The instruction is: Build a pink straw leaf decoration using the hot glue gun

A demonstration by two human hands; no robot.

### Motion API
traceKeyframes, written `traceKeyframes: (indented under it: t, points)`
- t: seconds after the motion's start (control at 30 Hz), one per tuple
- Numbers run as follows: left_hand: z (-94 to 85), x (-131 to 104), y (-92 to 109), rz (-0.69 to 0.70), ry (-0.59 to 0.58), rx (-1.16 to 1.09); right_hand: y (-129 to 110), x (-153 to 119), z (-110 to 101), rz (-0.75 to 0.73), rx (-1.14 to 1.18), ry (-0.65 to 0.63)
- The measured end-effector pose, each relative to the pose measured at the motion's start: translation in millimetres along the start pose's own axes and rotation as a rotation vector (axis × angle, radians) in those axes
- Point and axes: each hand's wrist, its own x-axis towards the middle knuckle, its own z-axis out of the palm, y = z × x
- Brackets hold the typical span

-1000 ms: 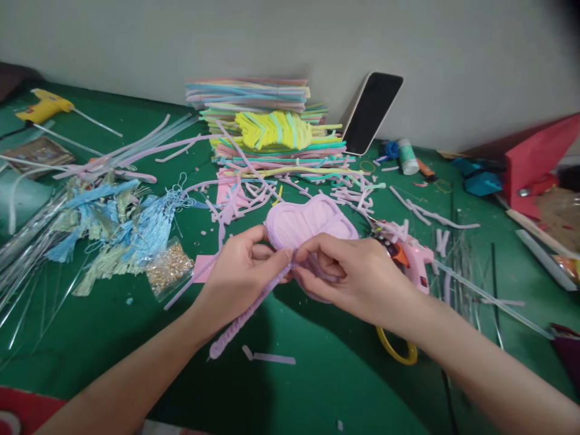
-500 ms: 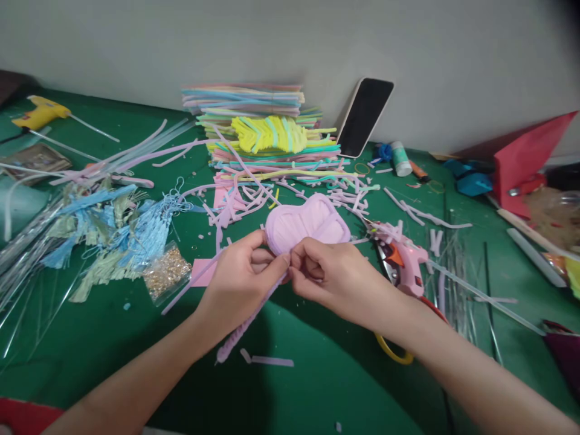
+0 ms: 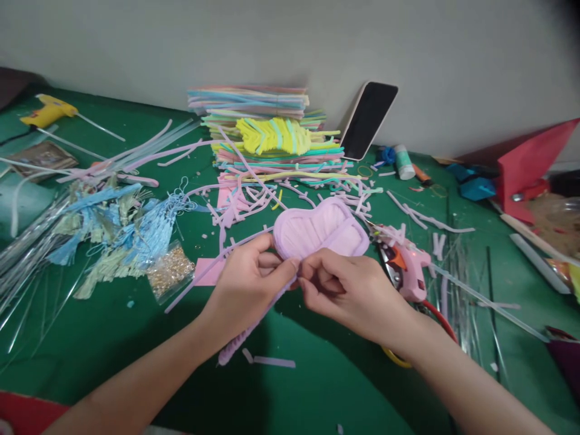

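A lilac pipe-cleaner piece (image 3: 312, 229), rounded and two-lobed with a thick fuzzy outline, is held up over the green table. Its wrapped lilac stem (image 3: 240, 344) slants down toward the lower left. My left hand (image 3: 254, 272) is closed around the base where lobes and stem meet, thumb on top. Just right of that base, my right hand (image 3: 338, 284) has its thumb and index finger pinched together. Whatever lies between those fingertips is hidden. A loose lilac strip (image 3: 194, 284) passes behind my left hand.
Behind lie bundled coloured pipe cleaners (image 3: 249, 103) and a leaning phone (image 3: 369, 118). A pink glue gun (image 3: 412, 275) and scissors (image 3: 394, 356) are at right. Blue tassels (image 3: 154, 232), a bag of gold beads (image 3: 170, 272) and a yellow glue gun (image 3: 54, 110) are at left.
The lilac piece has turned slightly, its right lobe reaching further right and lower. My right hand has moved a little right and down, its fingertips drawing slightly away from my left thumb.
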Motion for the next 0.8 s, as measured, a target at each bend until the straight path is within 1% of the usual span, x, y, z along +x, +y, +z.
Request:
traceKeyframes:
  t: [0.13, 0.23, 0.33, 0.47, 0.63, 0.8]
  points:
    - [-6.4, 2.9, 1.3, 0.061, 0.041, 0.049, -5.6, -5.8, -3.0, 0.005, 0.034, -0.023]
    - [-10.2, 2.8, 1.7, 0.080, 0.052, 0.059, -7.7, -7.3, -5.8, 0.034, 0.025, 0.003]
    - [-10.1, 1.8, -0.1, 0.092, 0.052, 0.056, -6.3, -6.1, -6.6, 0.070, -0.008, 0.034]
    - [-7.9, 0.9, -4.4, 0.137, 0.071, 0.058, -4.5, -3.6, -3.8, 0.069, -0.062, 0.061]
    - [-5.2, -0.8, -8.2, 0.215, 0.113, 0.071, -7.7, 2.2, 2.5, 0.049, -0.147, 0.193]
    - [-3.4, 0.6, -10.4, 0.248, 0.125, 0.075, -11.4, 8.8, 7.9, -0.003, -0.297, 0.311]
